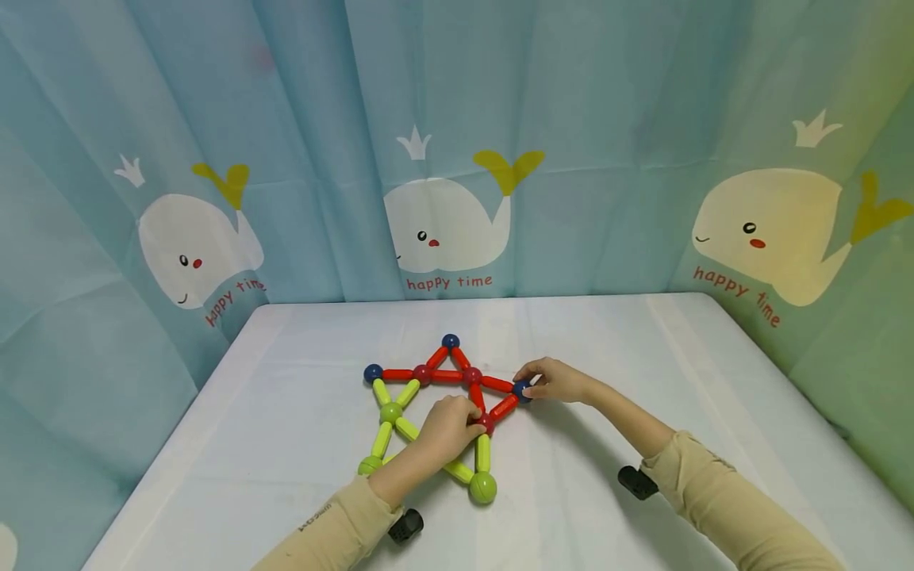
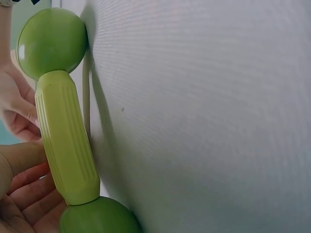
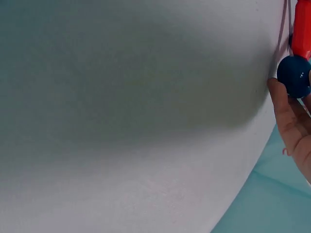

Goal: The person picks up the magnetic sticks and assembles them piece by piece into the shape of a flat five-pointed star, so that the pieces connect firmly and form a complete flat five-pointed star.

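A star-like frame of magnetic rods and balls lies flat on the table. My left hand [image 1: 446, 428] pinches a red ball [image 1: 489, 425] at the frame's right inner corner and partly covers it. At the right tip, my right hand [image 1: 560, 382] holds a blue ball [image 3: 293, 75] between thumb and fingers. Two red rods, one of them the lower red rod [image 1: 504, 408], run to that blue ball. Beneath the left wrist pass yellow-green rods [image 2: 68, 138], which end in green balls [image 2: 52, 42]. My left forearm hides part of the lower frame.
The white table [image 1: 607, 333] extends around the frame on all sides. Behind it hangs a blue curtain [image 1: 600, 95] printed with whales. A black wrist camera [image 1: 406, 526] sits under the left sleeve, another black camera [image 1: 637, 482] under the right.
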Demonstrator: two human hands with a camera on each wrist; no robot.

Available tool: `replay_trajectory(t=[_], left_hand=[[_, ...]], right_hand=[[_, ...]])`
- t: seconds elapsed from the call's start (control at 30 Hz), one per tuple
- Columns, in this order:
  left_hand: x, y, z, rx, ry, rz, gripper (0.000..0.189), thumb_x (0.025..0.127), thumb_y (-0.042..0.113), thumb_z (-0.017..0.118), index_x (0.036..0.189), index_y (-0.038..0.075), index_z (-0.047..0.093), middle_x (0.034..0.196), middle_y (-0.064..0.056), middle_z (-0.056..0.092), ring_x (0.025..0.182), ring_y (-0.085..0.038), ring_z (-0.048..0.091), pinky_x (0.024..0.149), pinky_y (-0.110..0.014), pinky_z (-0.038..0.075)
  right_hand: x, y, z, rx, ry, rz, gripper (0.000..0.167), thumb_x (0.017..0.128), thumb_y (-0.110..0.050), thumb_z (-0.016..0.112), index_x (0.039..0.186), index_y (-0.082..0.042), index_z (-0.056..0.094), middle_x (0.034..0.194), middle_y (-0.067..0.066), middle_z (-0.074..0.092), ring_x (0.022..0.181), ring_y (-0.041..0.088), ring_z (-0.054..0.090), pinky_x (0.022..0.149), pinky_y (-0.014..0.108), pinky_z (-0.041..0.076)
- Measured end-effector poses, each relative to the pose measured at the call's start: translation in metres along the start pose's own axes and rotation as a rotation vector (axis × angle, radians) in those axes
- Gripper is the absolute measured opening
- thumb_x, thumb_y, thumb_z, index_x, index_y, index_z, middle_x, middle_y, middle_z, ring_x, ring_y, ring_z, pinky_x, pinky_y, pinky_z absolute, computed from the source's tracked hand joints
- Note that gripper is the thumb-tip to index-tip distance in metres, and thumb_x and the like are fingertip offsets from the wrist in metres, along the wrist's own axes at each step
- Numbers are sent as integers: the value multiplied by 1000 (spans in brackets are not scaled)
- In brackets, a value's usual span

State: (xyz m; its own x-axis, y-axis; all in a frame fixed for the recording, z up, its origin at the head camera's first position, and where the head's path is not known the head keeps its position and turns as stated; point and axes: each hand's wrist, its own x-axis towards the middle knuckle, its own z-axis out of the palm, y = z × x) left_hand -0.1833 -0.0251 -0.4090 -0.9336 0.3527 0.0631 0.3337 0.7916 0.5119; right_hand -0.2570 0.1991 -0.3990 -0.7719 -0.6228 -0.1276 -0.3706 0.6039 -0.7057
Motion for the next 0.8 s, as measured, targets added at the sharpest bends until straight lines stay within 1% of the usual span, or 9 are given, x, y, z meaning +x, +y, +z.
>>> replay_trajectory(t=[0.17,0.27,0.37,0.47,0.53,0.6,0.63,0.7,0.8], left_hand=[[-1,1,-1,-1,5,2,13,80,13,73,89,4,74,80,-3,70,70,-11,57,66,-23,47],[-2,2,-2,1,-9,-2,16,82,13,72,94,3,74,84,-4,71,70,-11,59,65,-22,47],[-6,3,-5,1,-66,3,27,84,16,70,107,0,70,79,-3,67,64,-9,53,58,-18,42],[-14,2,-10,-21,-138,11,42,88,19,66,124,-1,59,72,-5,58,57,-11,45,51,-19,38],[-19,-3,-15,-10,-140,43,47,89,20,64,130,-1,54,83,-10,64,68,-15,57,61,-22,48],[-23,-11,-21,-1,-115,76,45,90,18,64,130,0,54,104,-16,67,91,-24,65,80,-33,53],[-23,-17,-25,10,-100,89,44,89,17,64,129,0,55,115,-19,64,104,-30,63,89,-39,51],[-21,-30,-31,42,-70,101,40,89,14,63,127,0,57,132,-23,54,124,-38,50,102,-48,40],[-14,-47,-36,56,-50,76,39,89,12,63,126,1,58,134,-24,51,124,-41,48,102,-52,39]], right_hand=[[1,-4,3,-99,27,-34,23,89,-1,59,108,12,60,106,24,64,94,33,63,77,32,55],[1,-5,5,-140,53,-42,21,89,0,59,107,11,61,104,22,65,92,31,63,77,32,54],[0,-5,7,-169,74,-46,19,89,0,59,105,10,61,101,20,65,91,28,62,78,33,54],[-5,-1,7,-187,80,-37,18,89,0,59,105,8,61,101,20,65,91,27,61,79,35,54],[-10,4,4,-193,85,-23,18,89,1,59,105,8,60,101,21,64,90,27,61,78,36,54],[-17,10,-2,-199,93,-1,19,89,2,58,106,9,59,103,23,64,90,28,60,78,38,54],[-20,14,-6,-204,100,11,20,88,2,58,107,9,59,103,24,63,90,28,60,78,39,54],[-26,22,-15,-217,124,42,21,88,4,57,108,10,58,104,26,62,89,28,59,78,40,54],[-32,31,-28,-250,178,74,23,87,6,56,109,12,58,105,28,61,89,31,58,80,44,53]])
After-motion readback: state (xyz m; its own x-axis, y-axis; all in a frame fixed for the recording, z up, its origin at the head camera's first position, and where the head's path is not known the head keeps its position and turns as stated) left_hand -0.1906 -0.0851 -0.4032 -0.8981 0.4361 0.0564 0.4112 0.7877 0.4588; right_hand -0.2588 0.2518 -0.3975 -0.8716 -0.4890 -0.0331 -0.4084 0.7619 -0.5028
